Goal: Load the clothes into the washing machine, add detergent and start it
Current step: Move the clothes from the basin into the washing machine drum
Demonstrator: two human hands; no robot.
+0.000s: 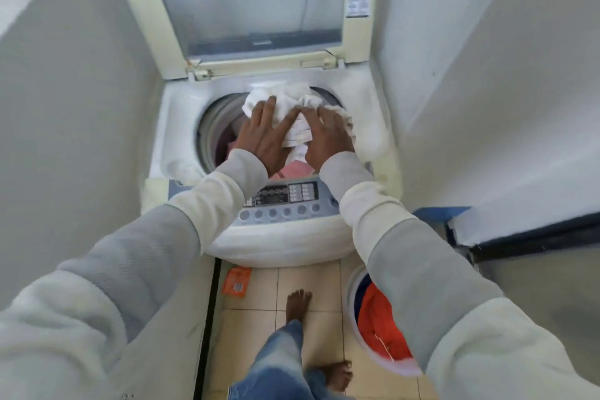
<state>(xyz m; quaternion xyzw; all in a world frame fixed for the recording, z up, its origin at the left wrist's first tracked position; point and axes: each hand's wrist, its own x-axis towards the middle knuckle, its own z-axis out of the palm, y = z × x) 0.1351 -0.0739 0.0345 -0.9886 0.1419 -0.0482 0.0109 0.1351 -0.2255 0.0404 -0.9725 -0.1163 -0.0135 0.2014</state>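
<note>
A white top-loading washing machine (181, 127) stands with its lid (246, 3) raised. A crumpled white cloth (282, 97) bulges out of the drum opening. My left hand (263, 133) lies flat on the cloth's left side, fingers straight and spread. My right hand (328, 136) presses on its right side, fingers extended. Pink fabric (292, 169) shows in the drum beneath my wrists. The control panel (285, 198) with buttons sits at the machine's near edge. An orange detergent sachet (237, 281) lies on the floor by the machine's base.
A white laundry basket (354, 318) with orange and blue clothes stands on the tiled floor at the right. White walls close in on both sides of the machine. My bare feet (297, 302) and jeans are below, on the beige tiles.
</note>
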